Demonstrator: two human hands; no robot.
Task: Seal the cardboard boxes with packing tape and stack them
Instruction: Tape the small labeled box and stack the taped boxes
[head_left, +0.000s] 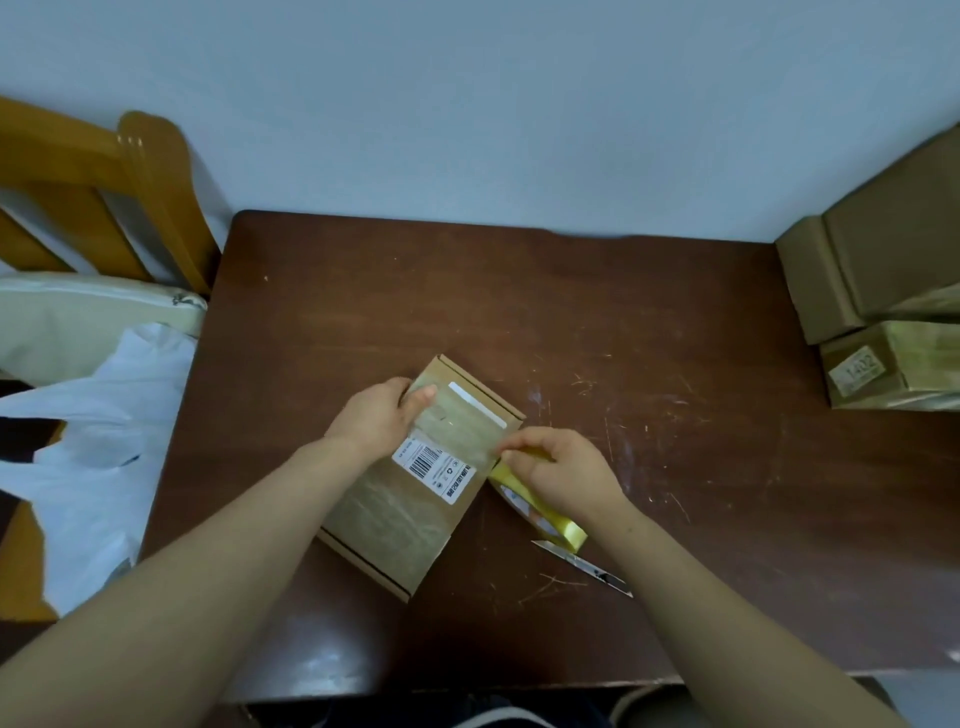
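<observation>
home: wooden chair (150, 197), cushion (78, 317)

A flat brown cardboard box (395, 519), barcode-labelled and with glossy tape across its top, lies skewed at frame centre. A yellow packing-tape roll (563, 535) sits just beside its right edge. Stacked brown cardboard boxes (883, 260) stand at far right.

Matt cardboard box (415, 483) under glossy clear tape; scratched dark wood worktop (649, 415); shiny yellow tape roll (540, 512); metal blade (582, 566).
</observation>
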